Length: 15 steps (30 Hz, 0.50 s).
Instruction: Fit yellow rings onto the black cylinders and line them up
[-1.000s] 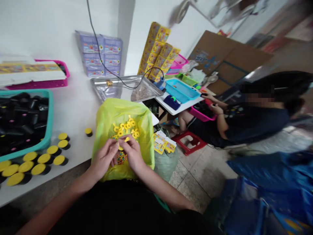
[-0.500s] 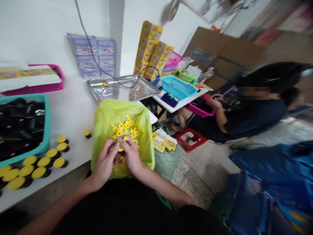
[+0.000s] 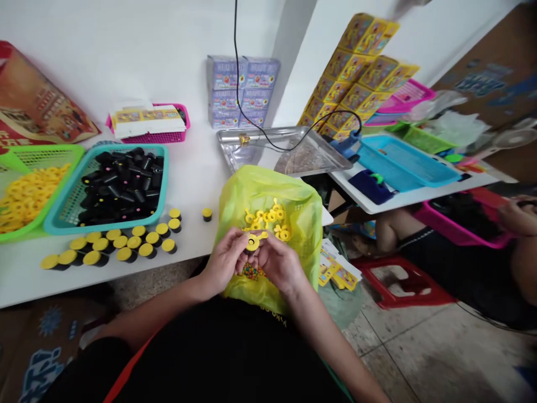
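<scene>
We see both hands over the yellow bag (image 3: 229,204). The left hand (image 3: 229,260) and the right hand (image 3: 280,262) both have their fingers closed around 1 yellow ring (image 3: 254,243), its tab toward the right hand; the fingers hide its underside, where we make out something dark but cannot tell what. In the bag, just beyond the fingers, lie loose rings (image 3: 274,214); nearer us, multicoloured beads (image 3: 251,272) are partly covered by the hands.

On the white surface (image 3: 191,179), yellow-topped pots (image 3: 134,242) crowd before the teal basket (image 3: 164,182) of black parts (image 3: 121,184), with 1 pot standing apart near the bag. The green basket (image 3: 78,154) and the red bag (image 3: 44,103) are cut off at the left edge. At the right edge we get only part of a co-worker, whose hand (image 3: 517,217) is too obscured for us to say what it holds.

We find print on the 6 purple boxes (image 3: 243,92) and the stacked yellow boxes (image 3: 344,84), too small to read. The lower-left carton (image 3: 46,358) shows big, tilted white characters, partly cut off; yellow letters below the bag are too incomplete to read.
</scene>
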Available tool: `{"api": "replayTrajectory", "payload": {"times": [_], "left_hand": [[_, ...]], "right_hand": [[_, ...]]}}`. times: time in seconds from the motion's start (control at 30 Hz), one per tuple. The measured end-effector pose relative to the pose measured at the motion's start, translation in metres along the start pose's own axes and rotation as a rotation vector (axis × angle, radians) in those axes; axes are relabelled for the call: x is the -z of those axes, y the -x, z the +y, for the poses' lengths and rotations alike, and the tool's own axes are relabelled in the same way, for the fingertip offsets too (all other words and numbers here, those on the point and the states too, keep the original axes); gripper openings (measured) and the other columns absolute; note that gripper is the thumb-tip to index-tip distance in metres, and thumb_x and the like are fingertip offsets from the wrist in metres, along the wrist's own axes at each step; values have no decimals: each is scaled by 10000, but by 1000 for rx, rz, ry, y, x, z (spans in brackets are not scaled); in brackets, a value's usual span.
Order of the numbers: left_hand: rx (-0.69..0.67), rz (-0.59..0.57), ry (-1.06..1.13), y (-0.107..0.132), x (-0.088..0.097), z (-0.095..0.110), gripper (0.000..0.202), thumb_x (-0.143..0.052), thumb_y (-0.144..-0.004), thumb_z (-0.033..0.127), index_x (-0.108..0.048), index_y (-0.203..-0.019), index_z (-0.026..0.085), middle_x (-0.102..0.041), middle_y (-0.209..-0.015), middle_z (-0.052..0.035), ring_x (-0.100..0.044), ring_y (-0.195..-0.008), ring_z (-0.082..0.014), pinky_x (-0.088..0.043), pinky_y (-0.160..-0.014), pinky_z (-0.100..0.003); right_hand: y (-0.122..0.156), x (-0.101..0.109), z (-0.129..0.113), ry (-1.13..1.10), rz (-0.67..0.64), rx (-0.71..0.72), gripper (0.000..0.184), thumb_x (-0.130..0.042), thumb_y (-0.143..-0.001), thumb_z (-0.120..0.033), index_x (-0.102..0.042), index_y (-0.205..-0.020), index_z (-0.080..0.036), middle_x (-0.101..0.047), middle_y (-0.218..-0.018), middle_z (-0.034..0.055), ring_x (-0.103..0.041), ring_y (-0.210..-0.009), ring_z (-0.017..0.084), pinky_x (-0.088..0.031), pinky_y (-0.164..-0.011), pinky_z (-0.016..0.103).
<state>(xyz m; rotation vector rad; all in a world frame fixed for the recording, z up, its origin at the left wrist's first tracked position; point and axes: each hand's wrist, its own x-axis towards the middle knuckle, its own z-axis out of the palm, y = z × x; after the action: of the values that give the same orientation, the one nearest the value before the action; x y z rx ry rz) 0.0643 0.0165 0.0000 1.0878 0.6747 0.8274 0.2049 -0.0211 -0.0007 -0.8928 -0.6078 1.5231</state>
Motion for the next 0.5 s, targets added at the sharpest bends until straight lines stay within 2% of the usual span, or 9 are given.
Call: {"api": "replayTrajectory", "payload": {"times": [0.07,0.27,0.5], "left_hand": [[-1,-18,0,1,2,2,403,-615,-923,581,-511,-872,194,-507,-573,76,-402,-401,-45,-280,-384,-162],[16,-69,-66,2,4,7,416,-611,-922,590,-502,-850,195,-468,-559,79,-388,-419,-50,-270,-407,-182],[49,-101,-149,1,5,12,418,-574,-937,591,-481,-833,198,-393,-542,84,-355,-442,-66,-261,-424,-208]], "right_hand": [[0,3,0,-19,-1,-15,372,-836,-704,-498,-721,-888,-196,-685,-667,15,-599,-545,153,-452,-491,246],[2,3,-4,22,23,-48,412,-883,-654,-494,-715,-904,-212,-682,-667,-8,-628,-537,146,-450,-448,223],[7,-6,-1,308,177,178,344,-863,-698,-446,-658,-834,-206,-665,-685,-27,-600,-461,122,-417,-397,220]]}}
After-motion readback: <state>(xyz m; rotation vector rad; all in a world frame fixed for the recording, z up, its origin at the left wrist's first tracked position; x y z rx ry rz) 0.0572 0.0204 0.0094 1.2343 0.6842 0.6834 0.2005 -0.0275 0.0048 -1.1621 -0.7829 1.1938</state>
